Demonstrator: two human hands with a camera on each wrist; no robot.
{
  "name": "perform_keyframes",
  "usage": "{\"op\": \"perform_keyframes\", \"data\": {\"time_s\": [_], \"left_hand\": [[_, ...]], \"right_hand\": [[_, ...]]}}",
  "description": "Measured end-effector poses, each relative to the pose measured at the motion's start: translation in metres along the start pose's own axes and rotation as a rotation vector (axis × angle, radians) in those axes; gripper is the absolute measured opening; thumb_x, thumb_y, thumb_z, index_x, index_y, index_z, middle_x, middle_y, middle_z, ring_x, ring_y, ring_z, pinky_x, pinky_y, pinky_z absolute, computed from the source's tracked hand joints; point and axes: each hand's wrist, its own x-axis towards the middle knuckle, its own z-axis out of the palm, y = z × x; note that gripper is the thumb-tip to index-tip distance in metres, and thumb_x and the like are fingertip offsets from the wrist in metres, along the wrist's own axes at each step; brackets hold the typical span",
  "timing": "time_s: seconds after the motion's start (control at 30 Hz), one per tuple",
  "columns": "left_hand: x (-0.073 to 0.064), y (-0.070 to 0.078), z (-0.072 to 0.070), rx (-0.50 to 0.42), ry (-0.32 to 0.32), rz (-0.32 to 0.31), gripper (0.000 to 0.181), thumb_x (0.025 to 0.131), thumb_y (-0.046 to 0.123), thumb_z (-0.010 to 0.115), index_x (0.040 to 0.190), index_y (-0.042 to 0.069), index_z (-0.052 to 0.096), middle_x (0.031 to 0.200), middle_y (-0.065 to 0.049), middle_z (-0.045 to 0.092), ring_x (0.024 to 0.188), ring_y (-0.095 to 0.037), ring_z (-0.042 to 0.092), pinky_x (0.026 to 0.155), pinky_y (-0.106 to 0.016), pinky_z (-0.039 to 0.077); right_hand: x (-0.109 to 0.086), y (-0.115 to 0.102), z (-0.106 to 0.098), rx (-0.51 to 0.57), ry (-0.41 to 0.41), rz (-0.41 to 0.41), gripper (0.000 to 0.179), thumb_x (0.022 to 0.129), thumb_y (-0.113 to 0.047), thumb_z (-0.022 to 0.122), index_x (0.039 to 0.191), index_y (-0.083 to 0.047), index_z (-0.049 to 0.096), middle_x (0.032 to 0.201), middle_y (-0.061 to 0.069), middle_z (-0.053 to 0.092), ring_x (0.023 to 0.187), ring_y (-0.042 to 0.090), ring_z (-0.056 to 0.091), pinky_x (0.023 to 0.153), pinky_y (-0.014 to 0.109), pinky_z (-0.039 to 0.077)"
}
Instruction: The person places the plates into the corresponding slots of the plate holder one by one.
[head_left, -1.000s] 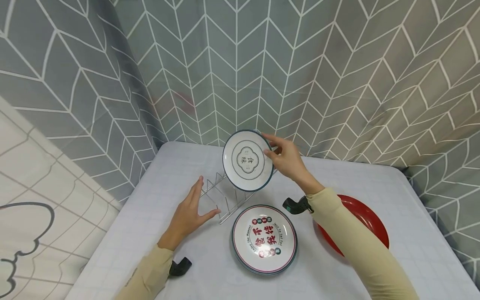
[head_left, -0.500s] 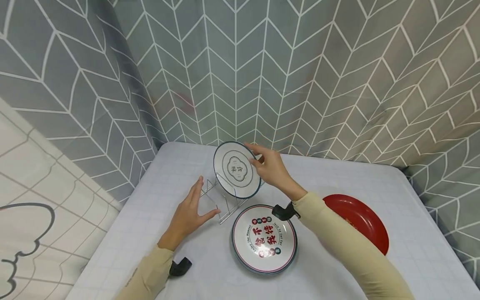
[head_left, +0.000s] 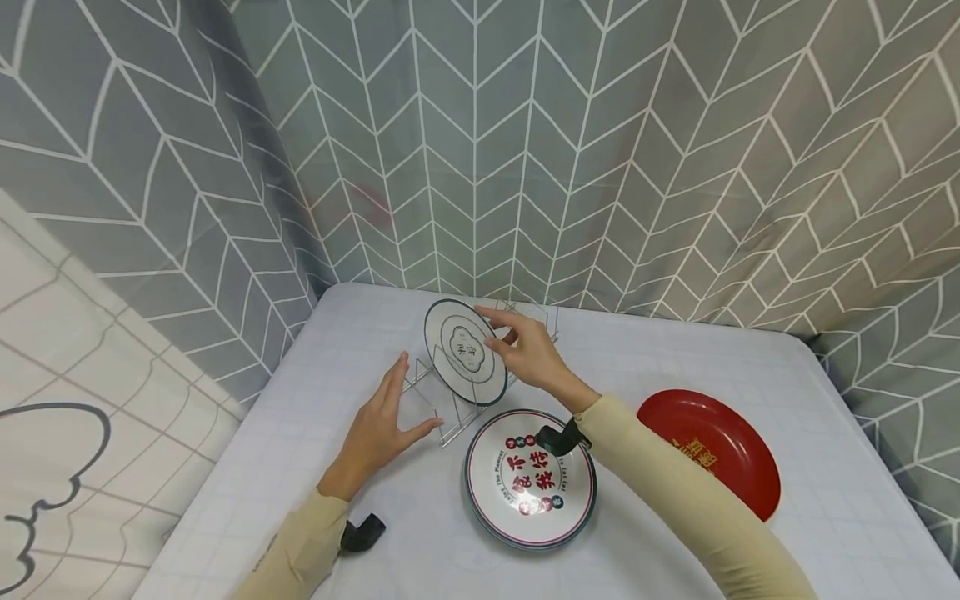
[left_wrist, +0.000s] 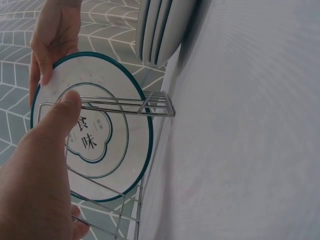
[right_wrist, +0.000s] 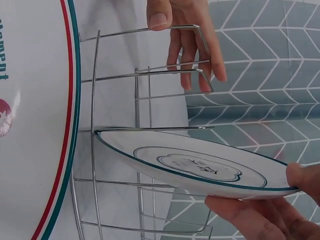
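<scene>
My right hand (head_left: pixel 528 350) pinches the right edge of a white plate (head_left: pixel 465 354) with a teal rim, its thumb on the printed face. Tilted on edge, the plate reaches down among the wires of a metal dish rack (left_wrist: pixel 157 102). In the right wrist view its lower edge (right_wrist: pixel 112 137) lies beside a wire divider. My left hand (head_left: pixel 375 433) spans the rack's left end, fingers extended, with the thumb (left_wrist: pixel 70 102) at the wire on one side and the fingers on the other.
A stack of white plates (head_left: pixel 530 529) with red print on top stands in front of the rack, close to it. To the right lies an oval red plate (head_left: pixel 731 450), partly behind the right sleeve (head_left: pixel 675 483). A patterned curtain (head_left: pixel 510 167) hangs behind the table.
My right hand has moved left and down with the white plate, bringing it into the rack at a steeper tilt. The left hand has stayed in place at the rack's end.
</scene>
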Motion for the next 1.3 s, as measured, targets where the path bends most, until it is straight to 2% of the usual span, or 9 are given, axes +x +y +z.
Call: {"op": "perform_keyframes", "data": {"time_s": [0.27, 0.57, 0.7, 0.83, 0.93, 1.07, 1.17, 1.3], "left_hand": [[0.002, 0.003, -0.001, -0.009, -0.015, -0.011, 0.115, 0.072, 0.049, 0.083, 0.154, -0.002, 0.021, 0.155, -0.02, 0.036, 0.133, -0.035, 0.05, 0.098, -0.047, 0.051], [0.002, 0.003, 0.001, -0.019, 0.001, -0.004, 0.111, 0.076, 0.057, 0.077, 0.153, -0.003, 0.023, 0.154, -0.021, 0.037, 0.132, -0.036, 0.049, 0.099, -0.047, 0.05], [0.0, 0.004, 0.0, -0.031, 0.008, -0.02, 0.112, 0.075, 0.056, 0.078, 0.153, -0.004, 0.025, 0.153, -0.021, 0.038, 0.132, -0.036, 0.049, 0.1, -0.048, 0.049], [-0.002, 0.006, 0.0, -0.038, 0.022, -0.023, 0.113, 0.071, 0.049, 0.084, 0.152, -0.005, 0.026, 0.152, -0.022, 0.04, 0.131, -0.037, 0.05, 0.1, -0.048, 0.049], [-0.002, 0.007, 0.0, -0.037, 0.036, -0.015, 0.113, 0.069, 0.046, 0.086, 0.151, -0.006, 0.028, 0.151, -0.023, 0.041, 0.13, -0.037, 0.052, 0.098, -0.048, 0.05], [-0.001, 0.008, -0.001, -0.025, 0.058, 0.001, 0.113, 0.068, 0.047, 0.087, 0.15, -0.006, 0.03, 0.149, -0.023, 0.043, 0.128, -0.038, 0.053, 0.096, -0.049, 0.051], [-0.001, 0.008, -0.001, -0.01, 0.064, 0.007, 0.113, 0.067, 0.047, 0.087, 0.15, -0.006, 0.03, 0.149, -0.023, 0.043, 0.127, -0.038, 0.054, 0.094, -0.048, 0.052], [-0.002, 0.008, 0.0, -0.004, 0.066, 0.013, 0.114, 0.066, 0.045, 0.088, 0.15, -0.007, 0.03, 0.149, -0.024, 0.043, 0.127, -0.039, 0.054, 0.094, -0.048, 0.052]], "right_hand": [[-0.002, 0.002, -0.005, 0.025, -0.008, -0.01, 0.049, 0.092, -0.004, 0.065, 0.139, -0.016, 0.056, 0.124, 0.019, 0.063, 0.074, 0.018, 0.059, 0.052, 0.024, 0.047], [-0.003, 0.005, -0.006, 0.059, -0.034, -0.005, 0.049, 0.093, -0.005, 0.065, 0.14, -0.017, 0.055, 0.127, 0.02, 0.06, 0.075, 0.021, 0.06, 0.052, 0.025, 0.05], [-0.004, 0.007, -0.006, 0.085, -0.066, 0.014, 0.052, 0.093, -0.01, 0.066, 0.143, -0.017, 0.052, 0.128, 0.019, 0.06, 0.086, 0.025, 0.063, 0.056, 0.026, 0.053], [-0.011, 0.013, -0.016, 0.127, -0.098, 0.013, 0.059, 0.093, -0.013, 0.067, 0.148, -0.016, 0.045, 0.129, 0.02, 0.059, 0.106, 0.031, 0.063, 0.07, 0.029, 0.06], [-0.026, 0.024, -0.031, 0.158, -0.126, 0.015, 0.061, 0.093, -0.012, 0.067, 0.149, -0.012, 0.043, 0.129, 0.02, 0.059, 0.115, 0.035, 0.06, 0.082, 0.036, 0.06], [-0.06, 0.047, -0.047, 0.123, -0.175, 0.05, 0.06, 0.092, -0.012, 0.067, 0.147, -0.007, 0.044, 0.128, 0.018, 0.062, 0.117, 0.037, 0.058, 0.089, 0.043, 0.058], [-0.088, 0.065, -0.048, 0.109, -0.212, 0.096, 0.057, 0.093, -0.014, 0.067, 0.145, -0.007, 0.046, 0.128, 0.018, 0.062, 0.118, 0.036, 0.057, 0.094, 0.049, 0.054], [-0.118, 0.078, -0.041, 0.194, -0.245, 0.187, 0.056, 0.094, -0.02, 0.066, 0.145, -0.006, 0.046, 0.133, 0.02, 0.059, 0.122, 0.038, 0.054, 0.102, 0.055, 0.048]]}}
